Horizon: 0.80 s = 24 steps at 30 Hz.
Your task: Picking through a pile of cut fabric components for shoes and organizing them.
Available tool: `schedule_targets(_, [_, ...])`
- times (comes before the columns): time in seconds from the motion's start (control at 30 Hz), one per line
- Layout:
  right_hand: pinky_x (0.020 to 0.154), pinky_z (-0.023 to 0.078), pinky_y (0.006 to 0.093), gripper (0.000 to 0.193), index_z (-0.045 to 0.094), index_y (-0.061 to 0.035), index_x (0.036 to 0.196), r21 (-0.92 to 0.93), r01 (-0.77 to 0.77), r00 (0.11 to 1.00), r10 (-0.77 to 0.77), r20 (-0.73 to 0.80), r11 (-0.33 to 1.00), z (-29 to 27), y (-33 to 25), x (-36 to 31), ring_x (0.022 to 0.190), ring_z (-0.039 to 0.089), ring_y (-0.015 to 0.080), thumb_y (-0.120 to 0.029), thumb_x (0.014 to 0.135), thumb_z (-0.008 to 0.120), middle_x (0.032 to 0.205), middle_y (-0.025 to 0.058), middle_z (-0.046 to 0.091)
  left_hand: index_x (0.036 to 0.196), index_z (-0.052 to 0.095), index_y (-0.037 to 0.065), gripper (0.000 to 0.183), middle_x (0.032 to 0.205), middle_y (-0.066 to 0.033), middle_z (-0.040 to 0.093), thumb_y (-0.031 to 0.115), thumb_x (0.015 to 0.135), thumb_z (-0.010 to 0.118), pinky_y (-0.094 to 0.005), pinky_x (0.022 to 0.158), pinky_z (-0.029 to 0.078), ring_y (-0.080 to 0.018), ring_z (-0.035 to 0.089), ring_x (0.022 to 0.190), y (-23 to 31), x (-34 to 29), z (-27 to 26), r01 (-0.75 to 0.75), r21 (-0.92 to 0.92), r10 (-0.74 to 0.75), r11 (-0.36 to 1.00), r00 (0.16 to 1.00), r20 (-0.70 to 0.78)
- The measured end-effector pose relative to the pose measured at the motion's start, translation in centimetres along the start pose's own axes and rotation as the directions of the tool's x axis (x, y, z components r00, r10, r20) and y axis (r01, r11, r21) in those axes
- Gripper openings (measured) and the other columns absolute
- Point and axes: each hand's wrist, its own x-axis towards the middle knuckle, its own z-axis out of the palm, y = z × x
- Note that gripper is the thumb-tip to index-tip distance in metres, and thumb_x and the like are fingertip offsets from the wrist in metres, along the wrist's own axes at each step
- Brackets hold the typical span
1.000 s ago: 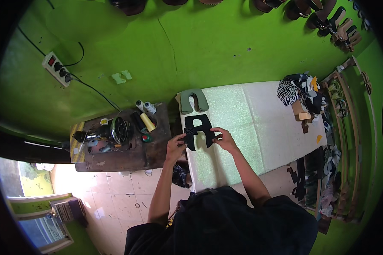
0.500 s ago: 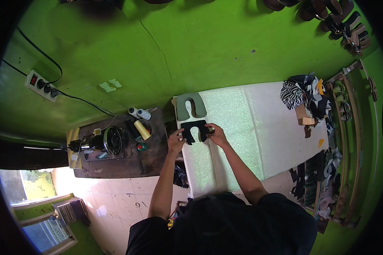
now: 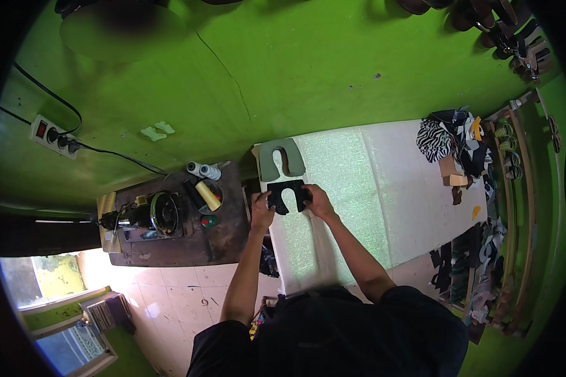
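A black U-shaped piece of material (image 3: pixel 287 185) lies near the left end of the white-covered table (image 3: pixel 409 201), its cut-out facing me. My left hand (image 3: pixel 262 212) grips its left side, thumb and fingers closed at the edge. On its opposite side my right hand (image 3: pixel 319 202) is closed in the same way. The fingertips are partly hidden, and I cannot tell whether the piece rests fully on the surface. Just beyond it lie grey-green U-shaped pieces (image 3: pixel 270 164), apparently stacked, at the table's far left corner.
Left of the table stands a dark bench (image 3: pixel 226 235) with a sewing machine (image 3: pixel 163 213), thread cones (image 3: pixel 209 196) and a small red-green item (image 3: pixel 209 221). Fabric scraps (image 3: pixel 434 141) are heaped at the far right. A wooden rack (image 3: pixel 512 213) flanks the right end. A power strip (image 3: pixel 53 136) hangs on the green wall.
The black piece has straightened and sits flatter, its two legs more even. Both hands have shifted slightly along its sides and keep their hold. The view has moved a little.
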Motion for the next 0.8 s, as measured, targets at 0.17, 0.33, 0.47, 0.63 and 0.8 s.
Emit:
schedule_targets(0.17, [0.097,0.048,0.0421,0.056,0.056,-0.0053,0.127,-0.323,-0.015,0.996,-0.013,-0.083,0.946,-0.6,-3.2,-1.3,0.110,0.054,0.0376,0.000,0.075,0.073,0.119,0.0170,0.054,0.127,0.058,0.009,0.054,0.121,-0.0138,0.050,0.000,0.076,0.074,-0.0388,0.100,0.046,-0.0305,0.050,0.116,2.2,-0.9,-0.5,-0.061,0.262,0.085,0.963,0.993,-0.078])
schedule_targets(0.33, [0.096,0.048,0.0426,0.057,0.056,-0.0063,0.130,-0.395,0.059,0.998,-0.060,0.010,0.917,0.1,-3.0,-1.6,0.111,0.053,0.0375,-0.001,0.075,0.072,0.125,0.0172,0.054,0.141,0.048,0.014,0.057,0.155,0.0005,0.032,0.011,0.087,0.066,-0.0434,0.106,0.039,-0.0296,0.042,0.124,2.4,-1.2,-0.9,-0.210,0.477,0.127,0.853,0.971,0.201])
schedule_targets(0.47, [0.094,0.050,0.0425,0.056,0.058,-0.0068,0.129,-0.415,0.103,0.995,-0.091,0.048,0.904,0.5,-2.1,-1.9,0.107,0.055,0.0368,-0.004,0.075,0.072,0.127,0.0163,0.055,0.147,0.040,0.018,0.064,0.159,0.0054,0.027,0.017,0.089,0.066,-0.0464,0.103,0.038,-0.0275,0.041,0.125,3.2,-1.7,-0.7,-0.120,0.522,-0.016,0.845,0.969,0.248])
schedule_targets(0.63, [0.092,0.051,0.0425,0.055,0.059,-0.0065,0.128,-0.457,0.125,0.992,-0.114,0.053,0.880,0.2,-2.7,-1.8,0.106,0.057,0.0370,-0.005,0.075,0.073,0.125,0.0149,0.057,0.148,0.039,0.021,0.066,0.159,0.0061,0.027,0.022,0.089,0.066,-0.0452,0.097,0.038,-0.0257,0.041,0.124,2.8,-1.9,-0.3,-0.130,0.589,0.019,0.798,0.981,0.192])
schedule_targets(0.8, [0.091,0.051,0.0420,0.055,0.058,-0.0063,0.129,-0.449,0.115,0.992,-0.079,0.098,0.886,-0.7,-3.4,-2.1,0.106,0.057,0.0359,-0.007,0.076,0.074,0.125,0.0150,0.057,0.147,0.041,0.019,0.062,0.159,0.0025,0.028,0.019,0.090,0.065,-0.0495,0.102,0.036,-0.0288,0.040,0.129,3.8,-1.7,-1.1,-0.113,0.565,-0.004,0.817,0.979,0.202])
